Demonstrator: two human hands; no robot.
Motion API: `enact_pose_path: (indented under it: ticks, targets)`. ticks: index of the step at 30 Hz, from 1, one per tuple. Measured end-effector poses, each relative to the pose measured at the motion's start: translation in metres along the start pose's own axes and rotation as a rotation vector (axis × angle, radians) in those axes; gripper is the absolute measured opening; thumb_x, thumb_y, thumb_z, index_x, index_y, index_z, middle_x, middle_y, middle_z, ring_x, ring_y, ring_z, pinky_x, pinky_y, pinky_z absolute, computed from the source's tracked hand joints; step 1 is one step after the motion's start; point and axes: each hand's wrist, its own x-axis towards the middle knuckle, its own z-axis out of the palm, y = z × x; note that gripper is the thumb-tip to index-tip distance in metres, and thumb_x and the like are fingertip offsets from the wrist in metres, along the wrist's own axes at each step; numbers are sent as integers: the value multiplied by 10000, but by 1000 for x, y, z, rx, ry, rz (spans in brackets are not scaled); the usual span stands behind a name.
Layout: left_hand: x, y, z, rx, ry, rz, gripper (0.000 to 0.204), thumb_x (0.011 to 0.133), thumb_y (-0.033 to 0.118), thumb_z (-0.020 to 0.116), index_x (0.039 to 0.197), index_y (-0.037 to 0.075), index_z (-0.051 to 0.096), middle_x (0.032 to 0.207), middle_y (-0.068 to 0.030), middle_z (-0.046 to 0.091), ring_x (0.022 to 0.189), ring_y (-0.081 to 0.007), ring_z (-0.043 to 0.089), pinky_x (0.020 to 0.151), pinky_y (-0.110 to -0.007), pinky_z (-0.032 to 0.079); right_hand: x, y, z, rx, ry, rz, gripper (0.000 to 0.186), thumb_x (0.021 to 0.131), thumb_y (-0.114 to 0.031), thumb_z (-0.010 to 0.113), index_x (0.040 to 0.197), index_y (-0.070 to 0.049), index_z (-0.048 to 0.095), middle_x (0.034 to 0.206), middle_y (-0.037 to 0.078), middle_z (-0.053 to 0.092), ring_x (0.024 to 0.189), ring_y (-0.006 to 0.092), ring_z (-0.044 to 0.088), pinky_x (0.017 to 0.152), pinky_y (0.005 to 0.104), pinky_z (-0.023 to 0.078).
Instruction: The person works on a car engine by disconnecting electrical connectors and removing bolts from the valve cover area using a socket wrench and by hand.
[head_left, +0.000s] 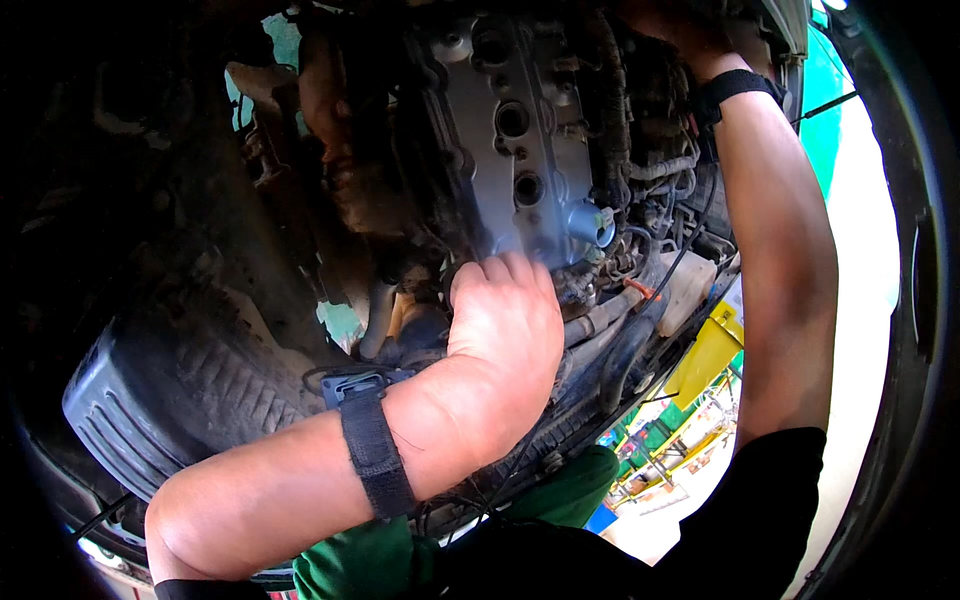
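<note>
A grey metal valve cover [480, 170] with round holes along its middle lies lengthwise over the engine. My left hand [508, 315] is at its near end, back of the hand up. The knuckles are bent and the fingers close together against the cover's edge; their tips are hidden. Beside that hand, a short round filler neck [592, 225] sticks out of the cover's right side. My right hand [690, 35] reaches to the far right of the cover, among dark engine parts. Deep shadow hides its fingers and whatever they touch.
Wrapped wiring and hoses [612, 90] run along the cover's right side. A pale plastic reservoir [685, 290] sits at the near right. A ribbed black plastic housing [125, 410] stands at left. A thin black cable [690, 240] hangs near my right forearm.
</note>
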Motion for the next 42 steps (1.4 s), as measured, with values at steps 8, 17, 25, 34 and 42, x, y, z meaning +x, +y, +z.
enact_pose_path:
  ticks: [8, 17, 25, 34, 42]
  targets:
    - [0, 3, 6, -5, 5, -33, 362, 870, 378, 663, 1004, 46, 610, 929, -73, 600, 891, -221, 593, 758, -351, 442, -2, -11, -4, 4, 161, -148, 284, 898, -224, 627, 1114, -54, 697, 1152, 206, 665, 1079, 350, 624, 943, 436, 488]
    - [-2, 1, 8, 20, -39, -47, 387, 872, 392, 661, 1028, 40, 612, 942, -77, 598, 903, -223, 587, 759, -350, 440, 26, 1, 8, -210, -169, 137, 280, 902, -226, 636, 1125, -63, 687, 1157, 193, 665, 1069, 332, 631, 921, 425, 500]
    - [-2, 6, 9, 9, -20, -38, 387, 881, 388, 650, 1034, 34, 612, 951, -77, 601, 907, -224, 586, 767, -353, 437, -13, 39, 44, -104, 84, -3, 383, 924, -271, 630, 1247, -66, 624, 1245, 192, 631, 1159, 330, 593, 990, 426, 465]
    - [-4, 5, 7, 28, -53, -27, 371, 890, 383, 635, 1029, 40, 619, 955, -82, 606, 911, -220, 583, 780, -349, 434, -31, 54, 79, -147, 113, 46, 380, 928, -280, 621, 1246, -72, 625, 1244, 185, 634, 1163, 329, 590, 995, 429, 460]
    - [1, 6, 11, 30, -98, -12, 342, 846, 208, 608, 1142, 38, 617, 1004, -92, 582, 900, -247, 553, 698, -423, 388, -36, 57, 81, -156, 122, 59, 378, 932, -287, 613, 1245, -78, 627, 1243, 179, 636, 1166, 328, 587, 999, 431, 456]
